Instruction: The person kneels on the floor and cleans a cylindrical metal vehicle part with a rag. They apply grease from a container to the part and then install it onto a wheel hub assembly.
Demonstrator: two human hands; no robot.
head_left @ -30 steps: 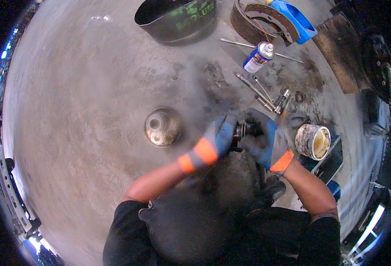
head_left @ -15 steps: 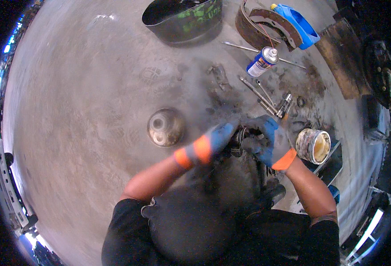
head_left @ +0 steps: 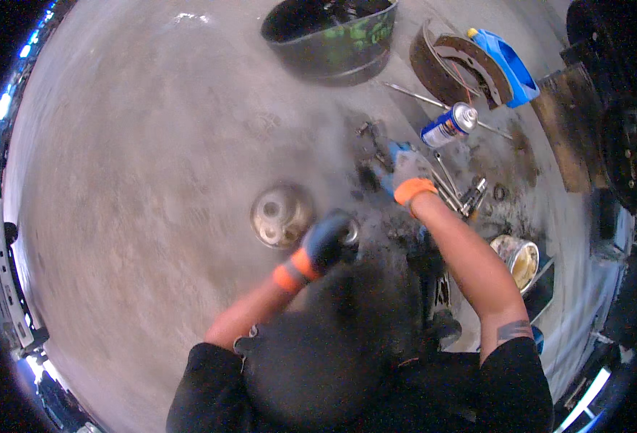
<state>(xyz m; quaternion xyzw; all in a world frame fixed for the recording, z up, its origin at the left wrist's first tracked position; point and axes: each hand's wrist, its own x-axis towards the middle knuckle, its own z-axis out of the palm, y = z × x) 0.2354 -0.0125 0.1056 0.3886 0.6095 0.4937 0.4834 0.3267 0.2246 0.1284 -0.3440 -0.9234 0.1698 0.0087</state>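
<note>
My left hand (head_left: 323, 244), in a blue, black and orange work glove, is closed around a dark metal part with a shiny round end (head_left: 351, 232). Just left of it, a domed round metal piece (head_left: 281, 211) with circular bosses rests on the concrete floor. My right hand (head_left: 407, 169), gloved alike, reaches forward with thumb and fingers apart over the stained floor. Close to its fingertips lies a small dark metal piece (head_left: 369, 133), partly blurred. Beside the right wrist are several long metal tools (head_left: 448, 189), some covered by the arm.
A black tub (head_left: 326, 54) with green marks stands at the far side. To its right are curved brake shoes (head_left: 477, 65), a blue jug (head_left: 510, 68), a spray can (head_left: 450, 126) and a long metal rod (head_left: 416, 95). An open tin of pale grease (head_left: 521, 263) sits beyond my right forearm.
My hands were together around a dark part; they have separated. The left has drawn back left with a part, while the right has let go and moved forward. The view has shifted slightly.
</note>
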